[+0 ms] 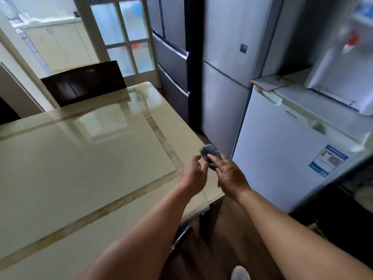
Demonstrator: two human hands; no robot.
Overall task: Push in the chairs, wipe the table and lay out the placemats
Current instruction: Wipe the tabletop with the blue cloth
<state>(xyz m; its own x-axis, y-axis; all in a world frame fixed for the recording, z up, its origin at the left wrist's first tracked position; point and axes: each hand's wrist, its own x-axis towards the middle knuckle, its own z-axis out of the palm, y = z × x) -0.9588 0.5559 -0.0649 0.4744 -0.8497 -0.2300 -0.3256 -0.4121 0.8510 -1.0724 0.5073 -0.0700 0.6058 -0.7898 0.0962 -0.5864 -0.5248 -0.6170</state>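
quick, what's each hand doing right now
Left hand: open, fingers spread, holding nothing, beside the cloth.
Right hand: closed on the grey cloth at the table corner.

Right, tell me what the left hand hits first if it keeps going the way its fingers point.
Most likely the grey cloth held in the right hand: the left hand has open fingers aimed up-right at it, almost touching. Depth is hard to judge.

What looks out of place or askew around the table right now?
Nothing stands out. The table top is glossy and bare, with no spill or placemats showing. One dark chair sits tucked at the far end. The right hand holds a grey cloth at the table's right edge; the left hand is open beside it.
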